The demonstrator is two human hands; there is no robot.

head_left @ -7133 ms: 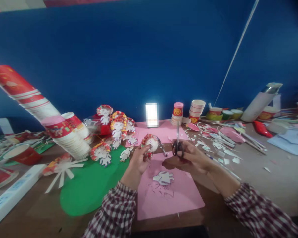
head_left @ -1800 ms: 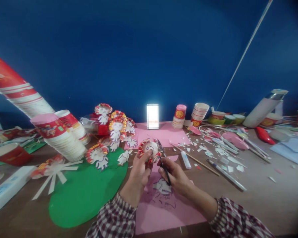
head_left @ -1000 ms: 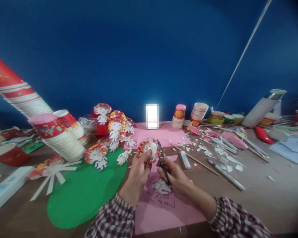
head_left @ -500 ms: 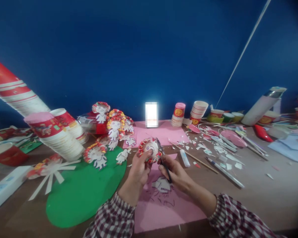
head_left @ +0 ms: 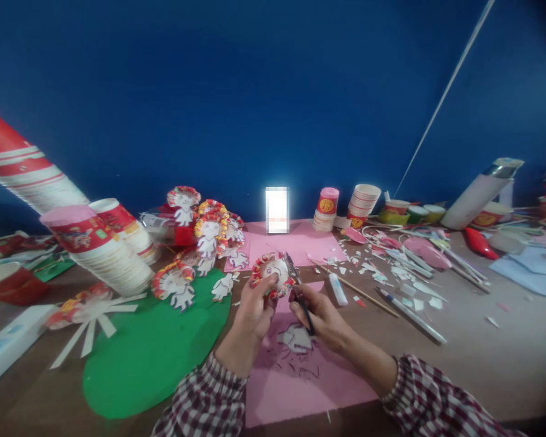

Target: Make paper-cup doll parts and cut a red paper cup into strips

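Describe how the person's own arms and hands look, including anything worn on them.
The maroon-and-white checked fabric left sleeve and matching right sleeve end in gathered cuffs. The left hand and right hand are gloveless, with no watch visible.

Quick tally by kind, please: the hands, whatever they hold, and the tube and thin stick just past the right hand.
Hands: 2, left hand and right hand
Frilled face disc: 1
Scissors: 1
White tube: 1
Thin stick: 1
Total: 6
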